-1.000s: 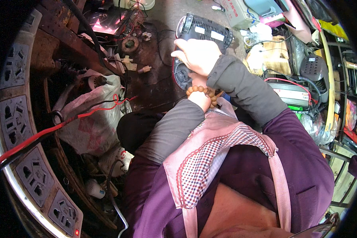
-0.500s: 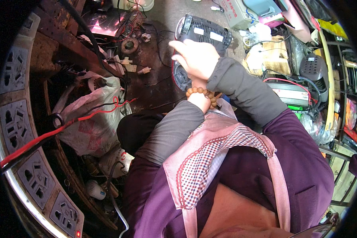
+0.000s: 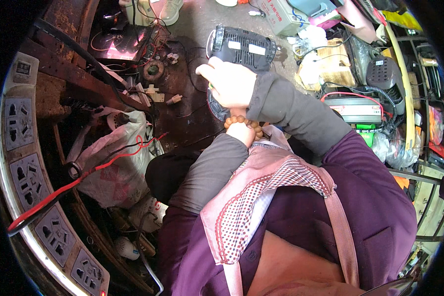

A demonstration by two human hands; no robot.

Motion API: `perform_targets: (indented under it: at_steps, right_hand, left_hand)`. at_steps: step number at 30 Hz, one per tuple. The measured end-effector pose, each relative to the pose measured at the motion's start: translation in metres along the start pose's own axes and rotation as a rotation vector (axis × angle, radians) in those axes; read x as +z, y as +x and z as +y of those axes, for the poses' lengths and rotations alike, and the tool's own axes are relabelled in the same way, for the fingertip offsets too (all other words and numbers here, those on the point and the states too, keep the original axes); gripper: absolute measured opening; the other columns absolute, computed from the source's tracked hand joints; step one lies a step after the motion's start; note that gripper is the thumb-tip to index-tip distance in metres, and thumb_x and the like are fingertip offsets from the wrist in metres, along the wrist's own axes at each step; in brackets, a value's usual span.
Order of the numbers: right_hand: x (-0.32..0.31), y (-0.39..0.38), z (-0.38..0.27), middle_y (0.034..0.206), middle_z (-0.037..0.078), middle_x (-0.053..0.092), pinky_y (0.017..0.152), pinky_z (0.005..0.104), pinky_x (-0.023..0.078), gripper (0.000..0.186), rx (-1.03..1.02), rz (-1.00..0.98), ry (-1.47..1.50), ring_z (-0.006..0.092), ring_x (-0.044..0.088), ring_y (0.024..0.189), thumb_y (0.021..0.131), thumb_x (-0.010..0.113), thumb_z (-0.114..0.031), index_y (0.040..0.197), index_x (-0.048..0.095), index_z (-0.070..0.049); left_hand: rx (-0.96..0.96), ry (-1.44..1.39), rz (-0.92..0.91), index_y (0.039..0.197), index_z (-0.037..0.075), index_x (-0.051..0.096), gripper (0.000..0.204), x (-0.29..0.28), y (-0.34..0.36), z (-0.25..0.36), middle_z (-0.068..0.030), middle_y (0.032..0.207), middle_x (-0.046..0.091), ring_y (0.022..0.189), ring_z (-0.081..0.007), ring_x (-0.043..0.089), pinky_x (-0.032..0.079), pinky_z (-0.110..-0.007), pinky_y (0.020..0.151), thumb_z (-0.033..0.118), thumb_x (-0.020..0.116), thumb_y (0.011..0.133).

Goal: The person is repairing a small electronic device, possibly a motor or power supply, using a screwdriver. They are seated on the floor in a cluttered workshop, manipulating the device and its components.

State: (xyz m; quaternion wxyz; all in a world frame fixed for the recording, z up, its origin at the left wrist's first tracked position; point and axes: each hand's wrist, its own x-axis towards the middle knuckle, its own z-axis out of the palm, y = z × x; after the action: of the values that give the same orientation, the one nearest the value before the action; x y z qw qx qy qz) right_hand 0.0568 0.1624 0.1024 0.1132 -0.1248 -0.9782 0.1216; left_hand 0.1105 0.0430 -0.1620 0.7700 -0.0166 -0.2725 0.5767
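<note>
My right hand [image 3: 229, 84] reaches in from the right and lies over my left hand, just in front of a black, slotted, drum-shaped housing [image 3: 241, 48] with two white labels. Its fingers bend down and to the left, and whatever they grip is hidden. My left hand [image 3: 240, 130], with a brown bead bracelet at the wrist, extends forward beneath it; the left fingers are covered. Beside the hands, a dark rounded part [image 3: 217, 106] shows at the housing's near end. Whether either hand touches the housing cannot be made out.
A strip of wall sockets [image 3: 29, 180] curves along the left, with a red and black cable [image 3: 79, 178] across it. A plastic bag [image 3: 116, 163] sits nearby. Loose connectors [image 3: 173, 99] and a metal ring [image 3: 154, 70] lie ahead. Boxes and a silver device [image 3: 354, 109] crowd the right.
The whole view has shifted slightly, the housing now higher and further left in it. My right hand has come slightly nearer my left wrist, and more of the housing shows.
</note>
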Motion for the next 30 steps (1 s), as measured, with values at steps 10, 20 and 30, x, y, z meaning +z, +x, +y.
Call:
perform_targets:
  at_steps: [10, 20, 30]
  right_hand:
    - [0.005, -0.009, 0.003, 0.096, 0.015, 0.066, 0.068, 0.0436, 0.059, 0.043, 0.036, 0.069, 0.054, 0.0332, 0.071, 0.078, 0.100, 0.068, -0.031, 0.135, 0.060, -0.009]
    - [-0.009, 0.000, -0.016, 0.111, 0.020, 0.065, 0.075, 0.0479, 0.061, 0.041, 0.183, -0.135, -0.008, 0.0383, 0.072, 0.088, 0.101, 0.065, -0.029, 0.134, 0.059, -0.006]
    - [-0.003, 0.003, -0.008, 0.102, 0.019, 0.067, 0.075, 0.0434, 0.059, 0.048, 0.170, -0.105, -0.041, 0.0354, 0.072, 0.086, 0.103, 0.066, -0.039, 0.138, 0.061, -0.007]
  left_hand:
    - [0.073, -0.065, -0.096, 0.082, 0.022, 0.050, 0.032, -0.004, 0.003, -0.005, 0.0012, 0.087, 0.049, 0.078, -0.0218, 0.038, 0.031, -0.040, 0.074, 0.048, 0.062, 0.068]
    - [-0.137, 0.190, 0.069, 0.086, 0.019, 0.052, 0.040, -0.021, -0.013, 0.020, -0.0008, 0.083, 0.049, 0.079, -0.0236, 0.041, 0.032, -0.040, 0.074, 0.052, 0.065, 0.068]
    - [0.000, 0.038, 0.097, 0.093, 0.015, 0.061, 0.039, -0.012, -0.011, 0.002, -0.0028, 0.089, 0.057, 0.079, -0.0239, 0.045, 0.034, -0.041, 0.073, 0.049, 0.059, 0.074]
